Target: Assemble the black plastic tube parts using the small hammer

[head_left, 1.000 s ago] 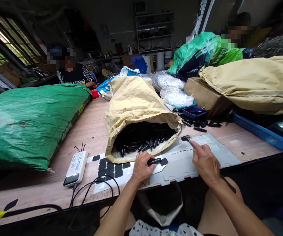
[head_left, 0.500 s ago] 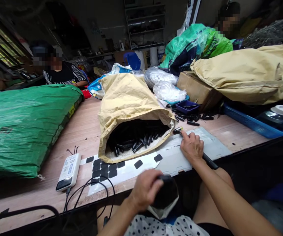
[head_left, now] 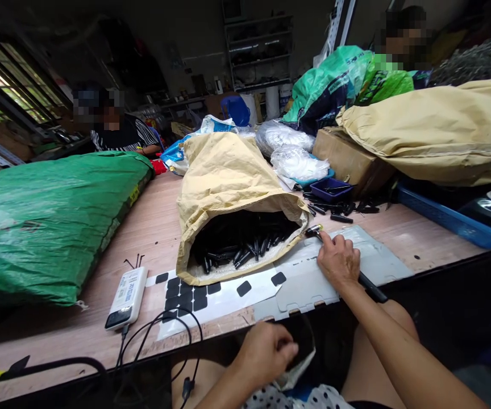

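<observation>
My right hand [head_left: 339, 261] is closed around the black handle [head_left: 372, 288] of a small hammer, whose metal head with a yellow face [head_left: 314, 229] lies low at the right corner of the paper sack. Beneath that hand is a grey sheet [head_left: 369, 253] on the table. My left hand [head_left: 266, 352], fingers loosely curled and seemingly holding nothing, hovers over an open pale-rimmed bag [head_left: 299, 372] in my lap; its dark inside is hard to make out. Black elongated plastic pieces [head_left: 245, 253] fill the mouth of the tan paper sack [head_left: 228, 170] before me.
A green sack [head_left: 53, 221] covers the left of the table [head_left: 160, 221]. A white power bank [head_left: 126, 298] with cables lies near the front edge. At right are a purple tray [head_left: 331, 189], loose black pieces, a cardboard box [head_left: 348, 159] and a blue tray [head_left: 437, 213]. Two people sit beyond.
My left hand has moved slightly right and down, and the dark piece at its fingertips no longer shows. My right hand keeps its hold on the hammer. The camera view has shifted slightly.
</observation>
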Tool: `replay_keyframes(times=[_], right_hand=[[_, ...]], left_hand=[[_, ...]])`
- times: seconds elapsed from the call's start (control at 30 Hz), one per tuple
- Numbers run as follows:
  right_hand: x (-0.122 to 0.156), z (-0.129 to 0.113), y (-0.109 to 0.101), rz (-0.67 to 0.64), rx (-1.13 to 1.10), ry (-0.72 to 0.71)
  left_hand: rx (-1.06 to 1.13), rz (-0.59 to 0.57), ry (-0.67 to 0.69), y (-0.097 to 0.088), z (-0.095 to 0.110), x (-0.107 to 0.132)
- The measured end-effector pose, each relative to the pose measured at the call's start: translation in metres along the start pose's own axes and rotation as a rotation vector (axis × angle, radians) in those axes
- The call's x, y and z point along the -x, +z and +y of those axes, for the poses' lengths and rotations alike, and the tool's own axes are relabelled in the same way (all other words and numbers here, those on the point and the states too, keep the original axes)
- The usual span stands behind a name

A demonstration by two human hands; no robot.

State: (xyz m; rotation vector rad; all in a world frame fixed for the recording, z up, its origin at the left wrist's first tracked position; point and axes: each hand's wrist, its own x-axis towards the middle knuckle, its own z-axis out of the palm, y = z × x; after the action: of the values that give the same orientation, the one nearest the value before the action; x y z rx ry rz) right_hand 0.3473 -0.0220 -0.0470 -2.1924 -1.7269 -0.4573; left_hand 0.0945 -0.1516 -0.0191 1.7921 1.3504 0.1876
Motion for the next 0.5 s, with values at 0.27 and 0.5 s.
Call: replay_keyframes(times=[0.27, 0.5], right_hand=[[0.0, 0.0, 0.0, -0.011, 0.002, 0.0], [-0.002, -0.002, -0.004, -0.039, -0.002, 0.017]], left_hand=[[-0.14, 0.678, -0.439, -0.116, 0.019, -0.095], [-0.064, 0.665, -0.501, -0.114, 0.013, -0.086]])
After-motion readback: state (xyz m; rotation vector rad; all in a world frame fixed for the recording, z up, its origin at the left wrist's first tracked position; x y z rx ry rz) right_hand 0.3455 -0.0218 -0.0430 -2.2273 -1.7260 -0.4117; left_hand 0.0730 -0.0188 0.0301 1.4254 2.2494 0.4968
